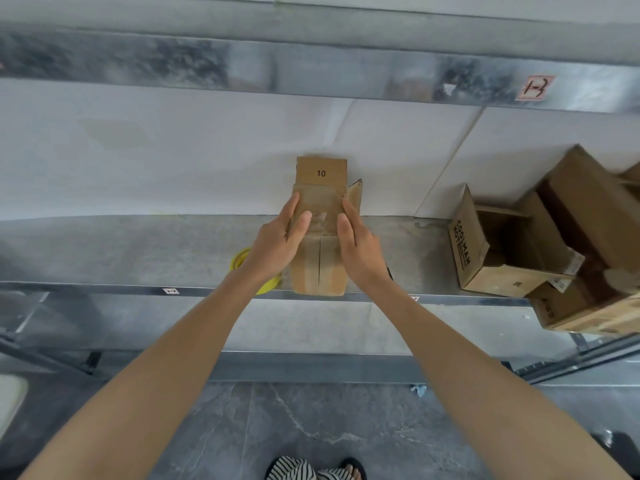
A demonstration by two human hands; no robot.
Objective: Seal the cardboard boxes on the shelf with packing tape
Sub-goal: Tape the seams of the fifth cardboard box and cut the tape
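Observation:
A small cardboard box (319,268) stands at the front edge of the metal shelf (138,251), its far flap marked "10" raised against the wall. My left hand (282,239) lies with straight fingers on the left of the box top. My right hand (356,242) lies flat along the right side. Between them the top flap shows shiny clear tape. A yellow tape dispenser (242,263) lies just left of the box, mostly hidden behind my left wrist.
Several open cardboard boxes (512,251) are piled at the right end of the shelf. An upper shelf beam (311,71) runs overhead. Below is a stone tile floor (311,420) with my sandalled foot.

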